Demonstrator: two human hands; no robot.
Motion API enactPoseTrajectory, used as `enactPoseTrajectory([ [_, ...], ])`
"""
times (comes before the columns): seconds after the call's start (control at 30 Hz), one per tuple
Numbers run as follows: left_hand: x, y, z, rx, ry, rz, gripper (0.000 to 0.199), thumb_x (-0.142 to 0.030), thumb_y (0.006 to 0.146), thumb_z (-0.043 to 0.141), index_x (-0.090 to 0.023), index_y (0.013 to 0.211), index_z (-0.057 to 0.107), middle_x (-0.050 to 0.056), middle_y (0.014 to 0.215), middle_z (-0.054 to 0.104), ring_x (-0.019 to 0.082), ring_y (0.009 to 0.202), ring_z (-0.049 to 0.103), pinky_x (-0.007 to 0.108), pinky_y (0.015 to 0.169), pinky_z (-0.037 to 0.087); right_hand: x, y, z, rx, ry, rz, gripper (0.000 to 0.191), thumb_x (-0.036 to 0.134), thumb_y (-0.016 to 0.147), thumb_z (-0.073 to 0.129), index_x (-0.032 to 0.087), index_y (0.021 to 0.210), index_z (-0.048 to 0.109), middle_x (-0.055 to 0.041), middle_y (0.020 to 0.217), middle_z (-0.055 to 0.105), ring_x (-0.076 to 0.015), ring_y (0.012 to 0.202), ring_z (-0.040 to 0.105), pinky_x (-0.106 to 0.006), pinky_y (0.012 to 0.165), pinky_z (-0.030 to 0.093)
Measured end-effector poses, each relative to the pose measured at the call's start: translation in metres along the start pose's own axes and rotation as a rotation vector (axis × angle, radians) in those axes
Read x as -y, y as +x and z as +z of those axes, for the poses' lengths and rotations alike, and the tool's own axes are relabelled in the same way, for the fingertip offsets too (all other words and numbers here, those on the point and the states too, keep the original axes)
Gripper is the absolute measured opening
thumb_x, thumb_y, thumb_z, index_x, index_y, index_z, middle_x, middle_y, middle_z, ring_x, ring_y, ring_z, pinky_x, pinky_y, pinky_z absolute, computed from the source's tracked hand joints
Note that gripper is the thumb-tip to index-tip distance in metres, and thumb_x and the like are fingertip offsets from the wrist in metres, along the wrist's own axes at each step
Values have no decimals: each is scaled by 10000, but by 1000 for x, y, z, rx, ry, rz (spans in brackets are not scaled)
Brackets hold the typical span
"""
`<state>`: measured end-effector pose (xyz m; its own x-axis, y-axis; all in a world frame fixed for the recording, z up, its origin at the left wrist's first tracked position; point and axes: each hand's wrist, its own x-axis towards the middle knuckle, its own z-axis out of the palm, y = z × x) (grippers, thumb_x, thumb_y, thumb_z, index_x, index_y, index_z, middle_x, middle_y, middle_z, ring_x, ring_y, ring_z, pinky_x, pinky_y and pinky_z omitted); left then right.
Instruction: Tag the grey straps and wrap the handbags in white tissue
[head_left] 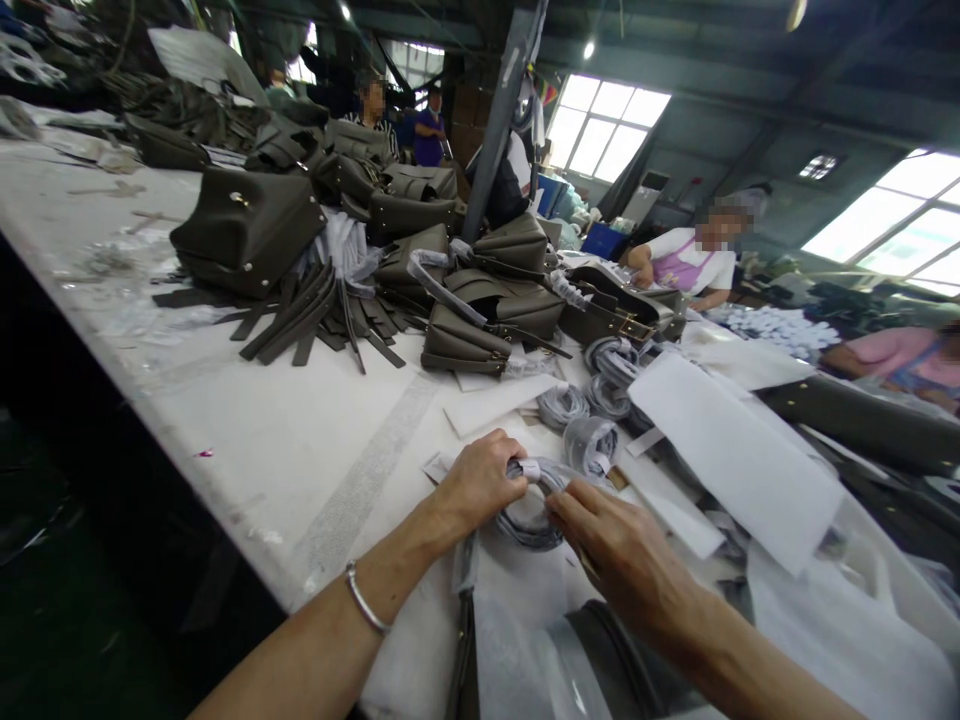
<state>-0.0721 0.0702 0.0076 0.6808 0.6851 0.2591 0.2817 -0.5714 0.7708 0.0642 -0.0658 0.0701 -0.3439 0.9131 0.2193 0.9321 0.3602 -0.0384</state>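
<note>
A coiled strap (532,535), grey and plastic-wrapped, is held between my two hands just above the white table. My left hand (480,480), with a bracelet on the wrist, closes on the coil's upper left side by a small white band. On the right side of the same coil, my right hand (607,530) grips with bent fingers; its fingertips are partly hidden. Beyond them lies another wrapped coil (592,445), with several more behind it. Close to my body, a dark olive bag (607,650) is partly covered by translucent wrapping (525,660).
Several olive leather bags (247,230) and loose straps (300,320) are heaped across the white table (300,430). White sheets (735,450) lie to the right. A grey post (499,130) rises behind the bags. A co-worker in a purple apron (682,260) sits across; others are nearby.
</note>
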Motion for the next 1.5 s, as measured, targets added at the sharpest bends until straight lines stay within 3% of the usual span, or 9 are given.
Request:
enactPoseTrajectory([
  [0.13,1,0,2,-25,-25,22,228,-104,693,656,-185,901,706,17,885,644,178,849,619,265,798,479,7,-5,2,64,130,-6,236,-13,878,474,187,913,595,-35,843,601,-161,720,571,-254,629,458],
  [0.33,-1,0,1,-28,-86,40,182,-118,706,670,-183,873,703,18,866,644,177,841,620,262,782,480,-7,14,13,-105,-201,-43,172,60,891,540,189,783,571,-39,738,599,-203,682,531,-337,627,421],
  [0.47,0,0,0,-48,-141,43,157,-169,721,694,-177,877,702,28,877,641,187,849,615,276,792,477,-21,27,24,-169,-196,-74,82,99,901,578,179,904,599,-127,1128,653,-285,1050,582,-428,855,496],
  [0.57,2,2,-2,-49,-187,44,167,-170,701,691,-182,867,694,20,870,640,181,846,609,267,782,468,-31,28,31,-141,-95,-105,171,50,926,482,170,1003,577,-149,1237,619,-248,1108,598,-387,882,538],
  [0.7,6,6,-14,58,-350,-108,194,-341,806,630,-169,890,662,0,839,643,160,779,589,249,713,450,-42,22,30,-185,-32,-157,158,71,947,445,185,1000,541,-130,1128,658,-227,1008,638,-362,833,561],
  [0.87,8,7,-23,224,-392,-209,565,-571,946,357,-147,664,600,1,619,574,158,638,526,271,620,418,-43,21,18,-323,-64,-219,214,61,943,417,166,1089,533,-123,1027,675,-224,923,620,-369,805,541],
  [1.07,8,3,-8,434,-847,-294,618,-709,861,483,-116,857,655,42,793,670,154,711,562,309,753,474,-38,17,9,-333,-48,-248,178,138,973,458,166,1110,568,-115,1016,685,-224,917,611,-373,812,515],
  [1.27,14,9,5,352,-885,-395,574,-658,658,702,-117,823,604,9,706,588,117,606,504,258,616,417,-31,12,14,-228,-46,-339,227,156,1000,422,154,1146,596,-119,1097,699,-223,994,622,-370,828,499],
  [1.5,10,7,-2,162,-516,-293,294,-377,762,597,-164,572,527,-52,538,426,109,544,365,252,531,252,-34,18,23,-143,250,-141,261,120,955,455,188,1098,662,-100,986,714,-202,911,642,-357,800,525],
])
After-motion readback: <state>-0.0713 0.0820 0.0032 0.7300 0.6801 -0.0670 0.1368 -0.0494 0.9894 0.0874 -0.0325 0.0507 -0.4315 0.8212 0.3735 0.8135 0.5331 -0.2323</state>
